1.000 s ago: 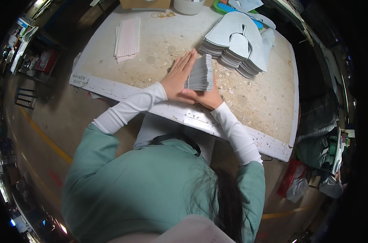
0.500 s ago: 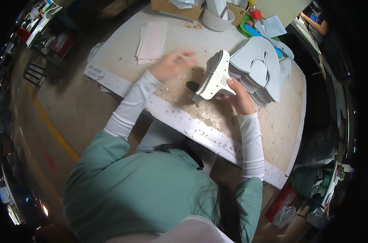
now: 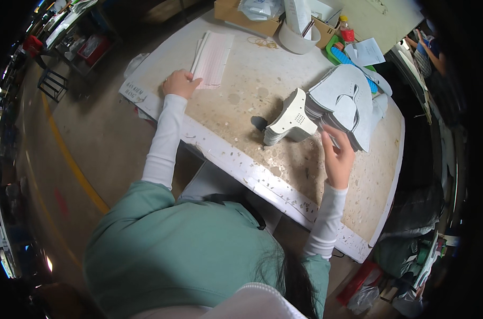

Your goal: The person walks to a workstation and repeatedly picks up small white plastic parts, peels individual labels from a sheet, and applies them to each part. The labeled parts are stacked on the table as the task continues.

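My left hand is at the lower left corner of some pale pink printed paper sheets, its fingers closed on the paper's edge. That side of the paper looks slightly raised. My right hand hovers above the table, its thumb and fingers apart and nothing in it. Just left of it stands a stack of cream three-armed cut pieces with small punched holes in the top one. Behind my right hand lies a taller pile of light grey curved cut pieces with slots.
A small dark piece lies left of the cream stack. Along the far side are rubber bands, a white tub, a cardboard box, a green tray and a red-labelled bottle. Another person is at the far right.
My left hand has moved left to the paper sheets. My right hand has let go of the cream stack, which now stands on the table, and has drawn back to the right.
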A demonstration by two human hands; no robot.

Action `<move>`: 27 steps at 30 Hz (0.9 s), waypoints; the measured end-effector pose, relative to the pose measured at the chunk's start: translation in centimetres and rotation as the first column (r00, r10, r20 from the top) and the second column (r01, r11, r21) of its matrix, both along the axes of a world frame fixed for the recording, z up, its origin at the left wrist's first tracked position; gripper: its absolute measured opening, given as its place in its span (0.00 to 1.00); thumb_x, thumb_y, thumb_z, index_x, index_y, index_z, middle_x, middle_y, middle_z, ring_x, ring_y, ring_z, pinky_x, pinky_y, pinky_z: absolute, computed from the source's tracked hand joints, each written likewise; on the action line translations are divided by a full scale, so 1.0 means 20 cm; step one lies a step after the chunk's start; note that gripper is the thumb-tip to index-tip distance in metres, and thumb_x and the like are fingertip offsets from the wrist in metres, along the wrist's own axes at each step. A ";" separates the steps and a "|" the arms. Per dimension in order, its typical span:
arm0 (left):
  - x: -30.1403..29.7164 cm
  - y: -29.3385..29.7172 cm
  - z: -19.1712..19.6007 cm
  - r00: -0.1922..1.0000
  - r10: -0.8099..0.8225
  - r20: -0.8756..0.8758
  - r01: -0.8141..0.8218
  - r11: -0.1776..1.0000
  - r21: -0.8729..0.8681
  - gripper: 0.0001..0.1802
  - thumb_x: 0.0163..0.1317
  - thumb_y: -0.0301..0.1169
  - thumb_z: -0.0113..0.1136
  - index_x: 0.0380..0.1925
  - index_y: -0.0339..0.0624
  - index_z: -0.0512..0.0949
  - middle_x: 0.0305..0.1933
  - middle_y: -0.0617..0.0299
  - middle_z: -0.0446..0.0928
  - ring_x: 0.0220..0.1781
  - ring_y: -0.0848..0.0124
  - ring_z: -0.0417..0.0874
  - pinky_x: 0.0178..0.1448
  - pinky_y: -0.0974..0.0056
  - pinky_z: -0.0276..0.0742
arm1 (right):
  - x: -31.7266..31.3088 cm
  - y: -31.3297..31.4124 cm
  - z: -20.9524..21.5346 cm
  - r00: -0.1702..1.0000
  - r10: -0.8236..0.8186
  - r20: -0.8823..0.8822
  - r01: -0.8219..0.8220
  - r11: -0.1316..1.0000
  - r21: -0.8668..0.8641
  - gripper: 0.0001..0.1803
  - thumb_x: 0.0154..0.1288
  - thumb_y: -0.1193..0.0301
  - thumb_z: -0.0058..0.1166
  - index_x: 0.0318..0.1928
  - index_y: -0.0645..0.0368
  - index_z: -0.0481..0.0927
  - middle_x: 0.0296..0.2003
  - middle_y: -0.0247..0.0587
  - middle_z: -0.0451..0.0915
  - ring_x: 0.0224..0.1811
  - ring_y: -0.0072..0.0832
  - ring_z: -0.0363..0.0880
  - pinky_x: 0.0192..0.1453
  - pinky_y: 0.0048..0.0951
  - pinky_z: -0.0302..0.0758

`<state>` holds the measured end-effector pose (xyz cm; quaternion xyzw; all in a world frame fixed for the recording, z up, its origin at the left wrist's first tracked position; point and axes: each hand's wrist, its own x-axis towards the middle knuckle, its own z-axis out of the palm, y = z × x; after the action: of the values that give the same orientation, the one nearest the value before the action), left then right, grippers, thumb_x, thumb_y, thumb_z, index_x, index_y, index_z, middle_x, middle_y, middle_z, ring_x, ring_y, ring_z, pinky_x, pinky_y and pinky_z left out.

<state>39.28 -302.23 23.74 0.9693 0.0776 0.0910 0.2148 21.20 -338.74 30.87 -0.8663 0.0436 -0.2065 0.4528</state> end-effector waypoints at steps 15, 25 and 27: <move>-0.79 -0.44 0.27 0.841 -0.314 0.441 0.515 0.215 -0.830 0.17 0.59 0.20 0.64 0.50 0.34 0.76 0.39 0.60 0.83 0.38 0.77 0.83 0.42 0.74 0.79 | -0.35 0.30 0.25 0.904 0.162 0.397 -0.084 0.975 -0.207 0.13 0.49 0.84 0.60 0.39 0.64 0.85 0.35 0.45 0.82 0.43 0.40 0.80 0.51 0.35 0.75; -0.84 -0.57 0.03 0.737 -0.666 0.112 0.252 0.117 -0.961 0.11 0.63 0.23 0.62 0.44 0.28 0.78 0.38 0.59 0.83 0.36 0.80 0.82 0.40 0.76 0.78 | -0.16 0.27 -0.13 0.965 0.233 0.117 -0.181 0.923 -0.340 0.08 0.58 0.72 0.62 0.40 0.52 0.85 0.38 0.35 0.81 0.49 0.34 0.78 0.63 0.43 0.63; -0.83 -0.57 0.02 0.755 -0.647 0.106 0.201 0.075 -0.977 0.10 0.65 0.25 0.61 0.43 0.29 0.79 0.36 0.59 0.82 0.35 0.81 0.81 0.39 0.76 0.77 | -0.15 0.25 -0.17 0.964 0.254 0.085 -0.224 0.938 -0.265 0.07 0.59 0.71 0.61 0.39 0.52 0.85 0.35 0.34 0.82 0.45 0.32 0.78 0.64 0.43 0.61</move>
<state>22.61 -313.64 24.15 0.5969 -0.1394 -0.2238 0.7578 18.21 -333.71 27.54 -0.9020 -0.1153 -0.2045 0.3622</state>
